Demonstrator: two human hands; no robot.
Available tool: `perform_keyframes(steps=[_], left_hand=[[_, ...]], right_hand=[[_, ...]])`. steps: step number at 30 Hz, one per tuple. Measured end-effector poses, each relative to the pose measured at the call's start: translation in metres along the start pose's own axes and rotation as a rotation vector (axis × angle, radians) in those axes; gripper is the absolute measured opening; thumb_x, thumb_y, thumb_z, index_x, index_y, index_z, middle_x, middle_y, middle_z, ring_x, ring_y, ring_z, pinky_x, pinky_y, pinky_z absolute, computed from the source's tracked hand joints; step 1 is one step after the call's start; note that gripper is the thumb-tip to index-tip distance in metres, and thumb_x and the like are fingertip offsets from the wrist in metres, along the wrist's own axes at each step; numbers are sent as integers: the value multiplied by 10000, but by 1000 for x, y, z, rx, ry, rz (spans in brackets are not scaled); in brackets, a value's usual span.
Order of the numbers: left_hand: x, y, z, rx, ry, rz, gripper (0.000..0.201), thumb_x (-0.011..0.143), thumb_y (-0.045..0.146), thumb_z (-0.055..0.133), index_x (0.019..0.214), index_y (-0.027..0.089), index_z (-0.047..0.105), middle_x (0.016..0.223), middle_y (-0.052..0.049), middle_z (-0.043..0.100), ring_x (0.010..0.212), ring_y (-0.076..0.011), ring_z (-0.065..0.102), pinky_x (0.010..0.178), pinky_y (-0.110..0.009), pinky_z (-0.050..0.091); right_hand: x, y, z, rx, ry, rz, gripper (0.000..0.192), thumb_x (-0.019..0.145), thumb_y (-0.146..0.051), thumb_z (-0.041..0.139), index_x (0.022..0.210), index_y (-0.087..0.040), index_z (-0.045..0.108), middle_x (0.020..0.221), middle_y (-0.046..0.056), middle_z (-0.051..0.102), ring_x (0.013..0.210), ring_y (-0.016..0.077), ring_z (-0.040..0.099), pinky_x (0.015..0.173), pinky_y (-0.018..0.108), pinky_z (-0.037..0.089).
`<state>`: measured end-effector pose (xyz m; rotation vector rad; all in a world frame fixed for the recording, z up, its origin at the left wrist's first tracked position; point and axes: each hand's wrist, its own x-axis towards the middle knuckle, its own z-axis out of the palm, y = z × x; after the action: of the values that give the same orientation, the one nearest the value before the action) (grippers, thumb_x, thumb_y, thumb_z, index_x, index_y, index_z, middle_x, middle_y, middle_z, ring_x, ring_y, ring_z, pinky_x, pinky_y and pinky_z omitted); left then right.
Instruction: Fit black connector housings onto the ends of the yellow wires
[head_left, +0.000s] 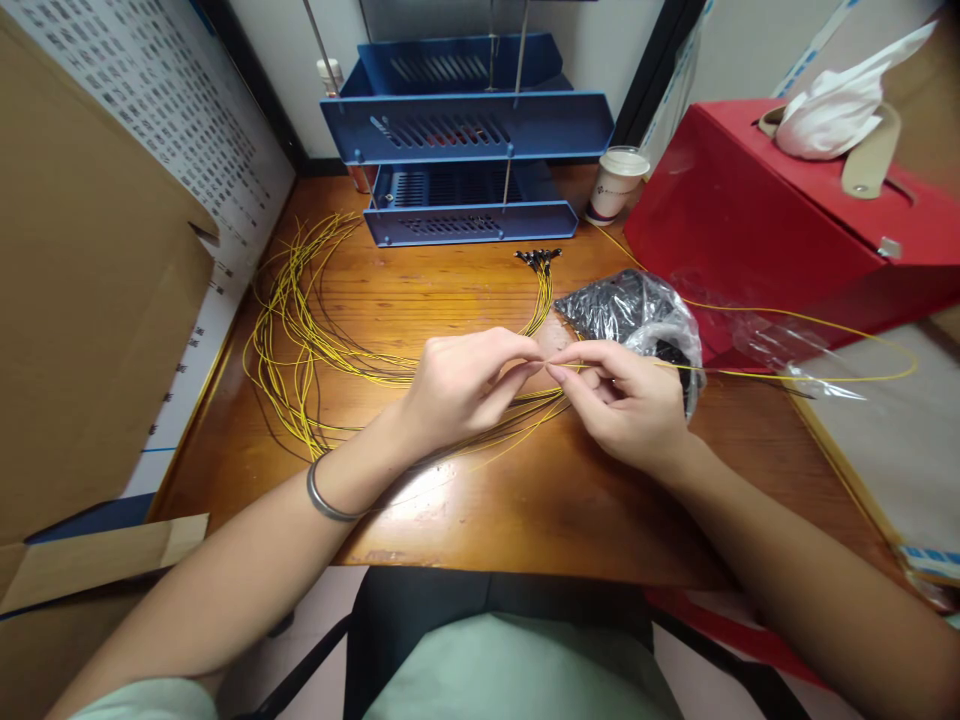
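My left hand (469, 385) and my right hand (634, 400) meet fingertip to fingertip above the desk. Both are closed in a pinch. A thin yellow wire (780, 377) runs out of my right hand to the right and loops back; its end lies between the fingertips of both hands, too small to make out in detail. Under and behind my hands lies a large coil of yellow and black wires (281, 345). Its bundled ends carry small black connectors (538, 260). Just behind my right hand sits a clear plastic bag (630, 305) of small black parts.
At the back of the wooden desk (442, 290) stands a blue two-level tray rack (472, 130). A paper cup (616, 185) is beside it. The red tissue box (712, 210) takes up the right, a cardboard box (90, 280) the left. The desk's front edge is near my lap.
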<state>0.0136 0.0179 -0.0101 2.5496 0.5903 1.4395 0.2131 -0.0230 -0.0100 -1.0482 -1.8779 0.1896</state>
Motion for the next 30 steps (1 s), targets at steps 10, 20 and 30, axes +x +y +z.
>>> perform_keyframes(steps=[10,20,30], left_hand=[[0,1,-1,-14,-48,1,75,934,124,594,991,162,622,785,-3,660,587,-75,569,567,-184,419],[-2,4,0,-118,-73,-119,141,931,114,584,1062,163,599,791,14,674,490,-39,521,534,-179,409],[-2,4,1,-99,-49,-128,141,938,101,547,1055,158,600,718,21,650,485,-49,517,513,-179,409]], right_hand=[[0,1,3,2,4,-57,92,887,-131,655,951,-188,689,497,-102,433,391,53,346,407,194,307],[-1,3,3,0,-13,-90,76,892,-117,653,942,-171,672,513,-101,470,394,47,336,424,188,316],[0,1,2,-18,-36,-81,74,918,-142,615,953,-183,666,535,-86,491,400,57,349,429,199,322]])
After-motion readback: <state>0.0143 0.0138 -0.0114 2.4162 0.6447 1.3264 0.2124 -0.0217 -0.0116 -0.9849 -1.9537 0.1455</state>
